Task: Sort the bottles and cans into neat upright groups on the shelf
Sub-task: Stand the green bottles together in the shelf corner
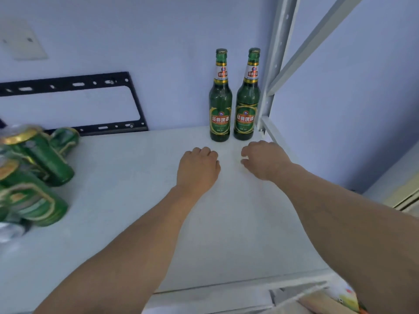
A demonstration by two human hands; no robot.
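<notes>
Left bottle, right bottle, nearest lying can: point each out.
left bottle (220,109), head view, on its green body.
right bottle (246,107), head view, on its green body.
nearest lying can (34,200), head view, on its side wall.

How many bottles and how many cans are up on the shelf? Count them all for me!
Green glass bottles, upright at the back right: 2, left bottle and right bottle.
Green cans lying in a blurry pile at the left edge: at least 3; more may be cut off.
Total: at least 5.
</notes>
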